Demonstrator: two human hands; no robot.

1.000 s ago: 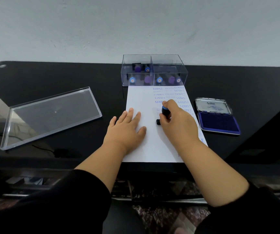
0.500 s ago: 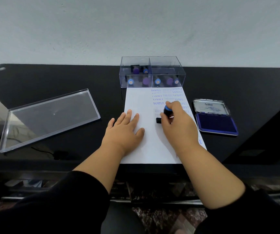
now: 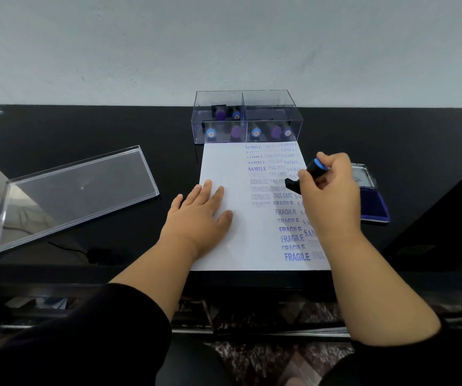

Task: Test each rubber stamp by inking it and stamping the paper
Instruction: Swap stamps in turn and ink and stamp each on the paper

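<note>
Stamp (image 3: 309, 173) lifted off paper (image 3: 224, 168) since a second ago – right hand (image 3: 332, 196) grips it, centre-right | left hand (image 3: 199, 215) flat, fingers straight | re-inking likely next

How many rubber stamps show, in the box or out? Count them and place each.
7. One in the right hand: stamp. Six in the clear box: back; front. Others may be hidden.
</note>
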